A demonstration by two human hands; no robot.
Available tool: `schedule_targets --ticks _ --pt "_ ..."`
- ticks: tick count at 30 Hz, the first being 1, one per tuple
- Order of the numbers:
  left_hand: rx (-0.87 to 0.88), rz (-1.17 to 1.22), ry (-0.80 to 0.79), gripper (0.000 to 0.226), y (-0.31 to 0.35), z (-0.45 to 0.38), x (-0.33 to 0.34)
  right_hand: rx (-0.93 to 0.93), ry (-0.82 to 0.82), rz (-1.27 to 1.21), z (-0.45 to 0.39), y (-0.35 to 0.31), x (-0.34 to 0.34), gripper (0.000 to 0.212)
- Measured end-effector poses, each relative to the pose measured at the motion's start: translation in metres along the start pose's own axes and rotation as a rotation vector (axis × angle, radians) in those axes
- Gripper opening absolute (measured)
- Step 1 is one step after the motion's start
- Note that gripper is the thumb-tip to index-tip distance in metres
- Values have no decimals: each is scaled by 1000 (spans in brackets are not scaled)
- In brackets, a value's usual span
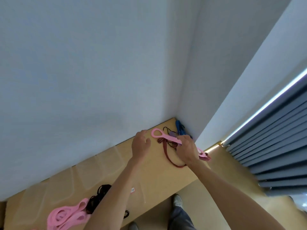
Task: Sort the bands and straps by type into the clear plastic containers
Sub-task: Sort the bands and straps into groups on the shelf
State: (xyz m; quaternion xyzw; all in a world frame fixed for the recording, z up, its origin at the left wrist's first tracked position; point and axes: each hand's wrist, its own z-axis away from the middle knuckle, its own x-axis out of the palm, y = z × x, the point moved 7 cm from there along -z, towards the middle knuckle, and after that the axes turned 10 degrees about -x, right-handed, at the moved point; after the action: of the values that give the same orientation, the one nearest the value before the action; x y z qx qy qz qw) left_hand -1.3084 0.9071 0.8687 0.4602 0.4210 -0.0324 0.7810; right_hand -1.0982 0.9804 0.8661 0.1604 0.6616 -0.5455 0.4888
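Note:
My right hand grips the middle of a pink strap with looped ends over the far right corner of the wooden table. My left hand hovers just left of the strap's far loop, fingers relaxed and holding nothing. Under the strap lie a dark red strap, thin black cords and a blue band against the wall. Clear plastic containers stand in a row along the wall. Nearer me, wide pink bands and black hair ties sit in containers at the lower left.
White walls close the table's far side and right corner. Grey blinds hang at the right. The table's near edge runs diagonally, with my legs and shoes on the floor below it.

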Motion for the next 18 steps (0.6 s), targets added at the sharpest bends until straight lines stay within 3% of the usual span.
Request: schedule_targets --ticks 4,7,12,18 --pt "-52 -81 -78 36 36 -19 66 146 -13 19 -17 77 -36 25" --pt "-133 -118 -155 29 43 -34 109 228 -90 23 -22 125 -40 37" --pt "-305 -127 -156 20 23 -62 149 415 -216 -58 -30 190 -19 43" --pt "-491 -30 -135 20 -7 -89 171 514 -318 -171 -38 222 24 41"
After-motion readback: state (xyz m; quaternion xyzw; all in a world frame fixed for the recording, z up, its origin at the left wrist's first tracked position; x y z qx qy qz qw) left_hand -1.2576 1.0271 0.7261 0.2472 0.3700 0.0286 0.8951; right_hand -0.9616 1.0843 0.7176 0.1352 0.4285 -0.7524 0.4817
